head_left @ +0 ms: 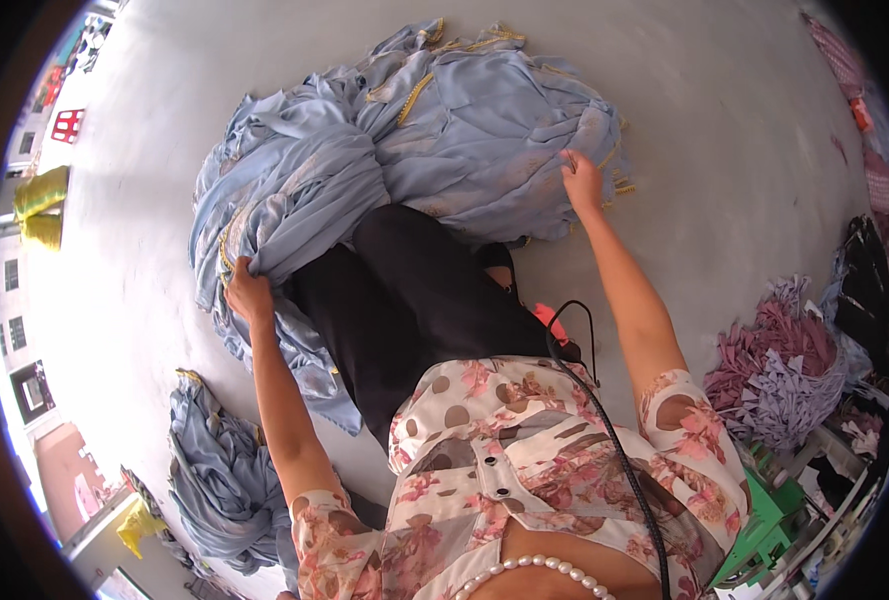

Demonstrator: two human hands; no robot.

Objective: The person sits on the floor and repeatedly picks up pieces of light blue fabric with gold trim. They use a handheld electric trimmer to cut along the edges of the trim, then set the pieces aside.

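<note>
A big heap of light blue fabric (464,120) with yellow-gold trim along its edges spreads over the floor and against my legs. My left hand (250,292) is closed on a fold at the heap's near left side, beside a strip of the trim. At the right side of the heap, my right hand (581,182) is closed with its fingertips pinching the fabric's edge. The cloth between the two hands lies in loose, gathered folds.
A second pile of blue fabric (219,480) lies at the lower left. Mauve and lilac cloth strips (779,365) are heaped at right, near a green machine part (769,515). Yellow bundles (41,205) sit at far left. A black cord (619,445) runs down my front.
</note>
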